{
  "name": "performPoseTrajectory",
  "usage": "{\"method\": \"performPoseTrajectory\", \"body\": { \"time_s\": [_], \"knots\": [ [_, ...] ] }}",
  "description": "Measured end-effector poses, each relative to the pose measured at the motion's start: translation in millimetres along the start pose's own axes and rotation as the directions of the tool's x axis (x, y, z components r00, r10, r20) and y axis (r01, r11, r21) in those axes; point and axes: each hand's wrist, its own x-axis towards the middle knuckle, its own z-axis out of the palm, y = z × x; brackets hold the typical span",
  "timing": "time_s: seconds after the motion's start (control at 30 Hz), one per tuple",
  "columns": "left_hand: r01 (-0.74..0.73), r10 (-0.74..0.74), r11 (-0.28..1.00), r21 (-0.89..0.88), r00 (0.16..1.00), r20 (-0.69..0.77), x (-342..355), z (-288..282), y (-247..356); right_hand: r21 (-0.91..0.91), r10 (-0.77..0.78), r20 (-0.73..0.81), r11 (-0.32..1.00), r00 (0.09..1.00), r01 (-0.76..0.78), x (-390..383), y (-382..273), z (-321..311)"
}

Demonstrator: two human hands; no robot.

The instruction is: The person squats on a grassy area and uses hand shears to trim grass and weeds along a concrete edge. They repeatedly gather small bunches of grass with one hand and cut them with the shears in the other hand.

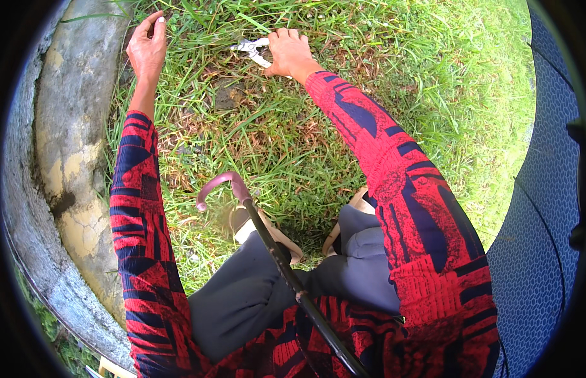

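Note:
My right hand (291, 53) is wrapped round white-handled pruning shears (257, 49) with a dark spring between the handles. The blades point left, low over the grass (274, 120), and are parted a little at most. My left hand (146, 45) is raised beside the concrete edge, thumb and fingertips pinched together near long grass blades. Whatever sits between those fingertips is too small to make out. Both arms reach forward in red and dark blue patterned sleeves.
A dark umbrella pole (286, 271) with a mauve hooked handle (225, 183) slants across my lap. Blue patterned umbrella fabric (532, 252) curves along the right side. To the left runs a weathered concrete ledge (78, 145). My shoes (286, 242) rest on the grass.

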Motion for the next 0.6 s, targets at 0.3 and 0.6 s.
{"method": "performPoseTrajectory", "body": {
  "time_s": [0.3,0.6],
  "knots": [
    [-0.028,0.027,0.999,-0.033,1.000,-0.013,-1,1,5,-0.030,0.064,0.032,0.998,0.997,-0.064,19,-29,-1],
    [-0.470,0.460,0.866,0.171,0.883,0.094,-3,16,39,0.127,-0.033,0.085,0.992,0.996,0.022,4,-27,-2]
  ]
}}
